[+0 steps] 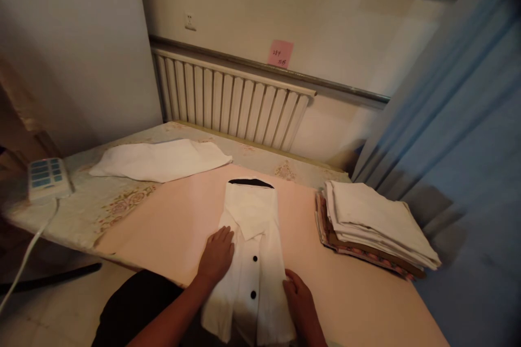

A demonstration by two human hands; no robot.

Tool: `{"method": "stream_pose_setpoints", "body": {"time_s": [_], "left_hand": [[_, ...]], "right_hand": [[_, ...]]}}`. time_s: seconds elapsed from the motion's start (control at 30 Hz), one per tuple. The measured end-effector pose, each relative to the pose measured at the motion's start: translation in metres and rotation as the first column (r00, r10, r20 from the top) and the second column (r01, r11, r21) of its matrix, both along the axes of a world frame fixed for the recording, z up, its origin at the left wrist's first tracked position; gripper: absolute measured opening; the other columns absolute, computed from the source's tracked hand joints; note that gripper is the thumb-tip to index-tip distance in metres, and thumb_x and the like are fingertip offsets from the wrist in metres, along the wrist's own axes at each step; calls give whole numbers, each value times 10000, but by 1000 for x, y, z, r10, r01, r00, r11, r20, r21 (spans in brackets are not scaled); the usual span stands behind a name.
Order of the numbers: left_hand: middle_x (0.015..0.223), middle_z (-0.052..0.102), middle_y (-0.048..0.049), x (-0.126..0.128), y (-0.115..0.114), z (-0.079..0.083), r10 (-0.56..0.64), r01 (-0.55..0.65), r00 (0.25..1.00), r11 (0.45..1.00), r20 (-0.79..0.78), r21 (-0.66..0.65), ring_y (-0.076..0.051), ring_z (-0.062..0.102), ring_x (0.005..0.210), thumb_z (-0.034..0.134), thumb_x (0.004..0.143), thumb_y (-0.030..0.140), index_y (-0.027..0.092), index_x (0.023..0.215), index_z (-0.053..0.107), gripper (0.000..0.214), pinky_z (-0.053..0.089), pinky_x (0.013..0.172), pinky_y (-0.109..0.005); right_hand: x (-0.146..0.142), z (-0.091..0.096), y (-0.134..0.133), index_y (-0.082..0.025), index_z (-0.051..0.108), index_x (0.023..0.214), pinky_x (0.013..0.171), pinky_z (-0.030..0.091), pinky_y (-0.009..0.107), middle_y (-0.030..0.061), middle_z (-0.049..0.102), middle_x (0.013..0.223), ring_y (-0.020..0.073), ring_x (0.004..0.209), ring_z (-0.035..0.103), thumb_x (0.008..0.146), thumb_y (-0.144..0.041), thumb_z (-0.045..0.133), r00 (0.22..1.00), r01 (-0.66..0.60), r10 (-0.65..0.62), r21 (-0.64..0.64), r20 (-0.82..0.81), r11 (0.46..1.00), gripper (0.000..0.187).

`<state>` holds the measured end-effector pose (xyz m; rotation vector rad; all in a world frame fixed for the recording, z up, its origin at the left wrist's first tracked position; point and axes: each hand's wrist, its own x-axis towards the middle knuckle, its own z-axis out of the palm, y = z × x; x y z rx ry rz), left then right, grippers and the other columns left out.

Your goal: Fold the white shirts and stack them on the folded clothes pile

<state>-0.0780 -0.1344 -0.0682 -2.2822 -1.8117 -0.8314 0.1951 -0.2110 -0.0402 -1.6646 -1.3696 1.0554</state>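
Observation:
A folded white shirt (252,238) with black buttons and a black inner collar lies on the pink cloth (171,222) in front of me, its lower end hanging over the near edge. My left hand (217,255) rests flat on the shirt's left side, fingers stretched out. My right hand (299,295) presses against the shirt's right edge lower down, fingers extended along the fabric. Neither hand grips anything.
A stack of folded cloths (374,227) sits at the right of the table. A loose white cloth (160,160) lies at the far left. A power strip (44,176) with a white cable sits on the left corner. A radiator (228,97) lines the wall; a blue curtain (459,135) hangs at right.

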Motion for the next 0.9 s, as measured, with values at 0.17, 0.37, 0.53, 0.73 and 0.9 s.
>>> {"method": "stream_pose_setpoints", "body": {"time_s": [0.17, 0.37, 0.53, 0.73, 0.9], "left_hand": [[1309, 601, -134, 0, 0, 1, -3, 3, 1000, 1000, -31, 0, -259, 499, 1265, 409, 908, 208, 153, 1207, 603, 360, 358, 1052, -443], [1307, 601, -138, 0, -1, 2, -1, 1, 999, 1000, -43, 2, -261, 500, 1263, 411, 911, 209, 151, 1207, 602, 357, 363, 1048, -443], [1319, 592, -142, 0, 0, 1, 5, -6, 998, 1000, -62, -12, -263, 491, 1270, 397, 919, 210, 135, 1212, 599, 364, 357, 1053, -444], [1329, 586, -144, 0, -1, 3, 1, -3, 998, 1000, -55, -28, -264, 489, 1274, 388, 921, 218, 139, 1218, 599, 373, 358, 1054, -451], [1349, 573, -143, -2, -3, 1, -15, 14, 999, 999, -29, -31, -258, 476, 1294, 403, 912, 227, 141, 1246, 585, 390, 347, 1071, -448]], "right_hand": [[0, 0, 1, -144, 665, 1116, 854, 477, 309, 95, 697, 1114, 233, 976, 644, 778, -357, 459, 1000, -28, 28, 20, -3, 999, 449], [0, -2, 1, -136, 665, 1107, 873, 472, 309, 105, 693, 1123, 240, 1008, 639, 770, -365, 466, 1000, -11, 11, 3, 11, 1000, 453], [0, -1, 1, -129, 659, 1123, 870, 477, 313, 108, 694, 1123, 244, 1006, 642, 759, -375, 468, 1000, -15, 15, -12, 14, 1000, 479], [0, 0, 1, -131, 672, 1113, 870, 483, 333, 106, 701, 1107, 256, 1000, 644, 752, -388, 489, 1000, 5, -5, -7, 4, 1000, 479], [0, 0, 1, -125, 677, 1118, 882, 480, 327, 102, 703, 1099, 250, 1005, 643, 742, -396, 499, 1000, 26, -26, 11, 4, 1000, 496]]}}
